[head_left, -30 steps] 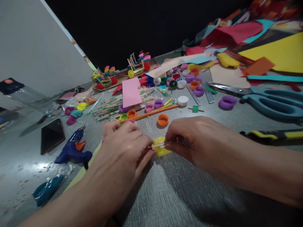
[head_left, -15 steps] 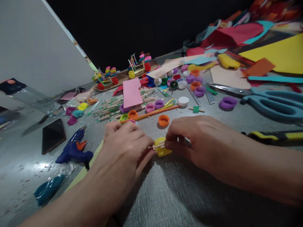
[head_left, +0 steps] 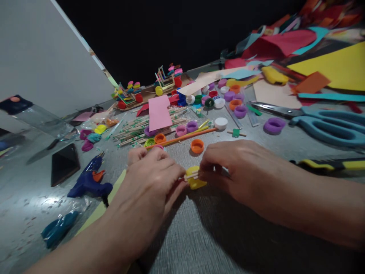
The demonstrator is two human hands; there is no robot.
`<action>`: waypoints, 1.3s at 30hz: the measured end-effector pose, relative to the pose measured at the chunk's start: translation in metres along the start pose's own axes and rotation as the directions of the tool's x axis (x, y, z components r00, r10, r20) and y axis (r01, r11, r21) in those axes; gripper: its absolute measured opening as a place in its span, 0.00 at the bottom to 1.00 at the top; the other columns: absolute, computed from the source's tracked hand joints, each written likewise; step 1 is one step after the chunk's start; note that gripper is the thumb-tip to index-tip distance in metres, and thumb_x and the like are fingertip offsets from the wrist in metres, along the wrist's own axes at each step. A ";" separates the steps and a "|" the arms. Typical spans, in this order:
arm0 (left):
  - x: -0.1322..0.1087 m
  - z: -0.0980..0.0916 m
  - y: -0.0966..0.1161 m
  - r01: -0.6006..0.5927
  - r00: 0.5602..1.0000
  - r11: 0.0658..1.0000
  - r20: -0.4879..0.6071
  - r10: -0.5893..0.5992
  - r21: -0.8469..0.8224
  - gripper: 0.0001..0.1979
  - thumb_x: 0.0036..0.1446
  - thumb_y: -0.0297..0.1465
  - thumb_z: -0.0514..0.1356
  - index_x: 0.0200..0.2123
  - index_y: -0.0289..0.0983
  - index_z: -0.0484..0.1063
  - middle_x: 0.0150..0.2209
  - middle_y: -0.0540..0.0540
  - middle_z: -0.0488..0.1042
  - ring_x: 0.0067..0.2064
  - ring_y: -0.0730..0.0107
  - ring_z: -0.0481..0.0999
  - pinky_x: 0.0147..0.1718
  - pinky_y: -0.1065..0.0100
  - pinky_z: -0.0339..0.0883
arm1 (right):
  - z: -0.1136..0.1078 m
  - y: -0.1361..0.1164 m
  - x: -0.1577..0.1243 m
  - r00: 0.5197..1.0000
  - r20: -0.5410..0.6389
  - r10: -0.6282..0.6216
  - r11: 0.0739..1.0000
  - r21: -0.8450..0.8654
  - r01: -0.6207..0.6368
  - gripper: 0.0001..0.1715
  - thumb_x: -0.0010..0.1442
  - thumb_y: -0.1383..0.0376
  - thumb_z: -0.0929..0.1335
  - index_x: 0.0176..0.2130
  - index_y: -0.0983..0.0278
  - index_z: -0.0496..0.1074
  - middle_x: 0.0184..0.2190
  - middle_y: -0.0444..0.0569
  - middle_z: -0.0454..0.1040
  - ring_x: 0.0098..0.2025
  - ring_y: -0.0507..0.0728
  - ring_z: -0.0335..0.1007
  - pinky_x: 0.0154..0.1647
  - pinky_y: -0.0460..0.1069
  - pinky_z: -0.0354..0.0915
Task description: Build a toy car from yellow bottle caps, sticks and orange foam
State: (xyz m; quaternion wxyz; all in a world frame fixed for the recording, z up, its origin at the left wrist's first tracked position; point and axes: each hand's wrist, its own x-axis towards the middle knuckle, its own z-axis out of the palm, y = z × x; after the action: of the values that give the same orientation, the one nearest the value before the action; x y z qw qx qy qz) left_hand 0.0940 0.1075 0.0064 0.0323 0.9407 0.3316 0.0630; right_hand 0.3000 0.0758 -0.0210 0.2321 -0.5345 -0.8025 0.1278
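My left hand [head_left: 151, 179] and my right hand [head_left: 234, 167] meet over a yellow bottle cap [head_left: 195, 181] lying on the grey table [head_left: 216, 236]. Thin pale sticks [head_left: 190, 176] lie across the top of the cap. Both hands pinch the ends of these sticks, fingers curled and closed. An orange cap [head_left: 197, 145] sits just beyond the hands. A long orange stick [head_left: 182, 137] lies behind it.
A blue glue gun [head_left: 89, 179] and a black phone [head_left: 64, 163] lie at left. Teal scissors [head_left: 322, 121] and a yellow-black tool [head_left: 330, 164] lie at right. Several coloured caps, stick bundles, a pink card [head_left: 159, 111], paper sheets and small cap-and-stick models [head_left: 168, 78] crowd the back.
Both hands stay pinched on the sticks over the yellow cap; they have barely shifted.
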 end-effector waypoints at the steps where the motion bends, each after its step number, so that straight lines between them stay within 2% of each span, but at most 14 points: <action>1: 0.000 0.000 0.000 -0.001 1.000 1.000 -0.003 0.001 0.000 0.12 0.67 0.35 0.58 0.32 0.40 0.77 0.31 0.46 0.75 0.38 0.53 0.69 0.40 0.50 0.51 | 0.000 0.000 0.000 1.000 0.008 0.003 1.000 -0.001 -0.003 0.11 0.62 0.68 0.70 0.28 0.63 0.74 0.25 0.44 0.73 0.26 0.51 0.63 0.28 0.48 0.52; 12: -0.002 0.001 0.000 -0.018 0.999 1.000 -0.035 0.019 0.012 0.10 0.66 0.34 0.59 0.32 0.39 0.76 0.31 0.47 0.76 0.40 0.55 0.70 0.42 0.51 0.49 | -0.003 -0.002 0.003 0.998 0.052 0.038 0.999 0.019 -0.039 0.09 0.60 0.72 0.70 0.27 0.64 0.74 0.25 0.44 0.73 0.26 0.51 0.62 0.28 0.48 0.52; 21: -0.002 -0.001 0.000 -0.028 0.999 1.000 -0.030 0.028 0.009 0.11 0.66 0.33 0.59 0.31 0.39 0.76 0.30 0.48 0.75 0.38 0.56 0.70 0.40 0.54 0.47 | -0.001 -0.001 0.002 0.997 0.045 0.059 0.998 -0.002 -0.059 0.08 0.60 0.68 0.71 0.28 0.63 0.76 0.25 0.44 0.74 0.27 0.53 0.66 0.30 0.49 0.55; 33: 0.000 -0.001 0.000 -0.025 0.999 1.000 -0.021 0.025 -0.015 0.10 0.65 0.31 0.60 0.31 0.37 0.76 0.30 0.48 0.75 0.38 0.58 0.70 0.41 0.55 0.47 | -0.001 -0.002 0.006 0.993 0.070 0.099 0.995 -0.026 -0.097 0.09 0.60 0.67 0.71 0.27 0.63 0.75 0.24 0.44 0.74 0.27 0.53 0.66 0.30 0.49 0.56; 39: -0.002 -0.001 0.001 -0.019 1.000 1.000 -0.020 0.018 -0.013 0.10 0.66 0.31 0.60 0.31 0.37 0.76 0.31 0.48 0.75 0.39 0.57 0.69 0.41 0.55 0.47 | 0.002 0.001 0.004 0.999 0.024 0.048 0.999 -0.009 -0.048 0.09 0.60 0.67 0.71 0.27 0.62 0.74 0.24 0.43 0.72 0.27 0.52 0.64 0.29 0.49 0.54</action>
State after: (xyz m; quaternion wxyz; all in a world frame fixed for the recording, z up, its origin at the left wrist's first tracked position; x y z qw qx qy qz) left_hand 0.0925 0.1058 0.0077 0.0346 0.9429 0.3228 0.0746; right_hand 0.2987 0.0804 -0.0222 0.2169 -0.5529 -0.7928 0.1366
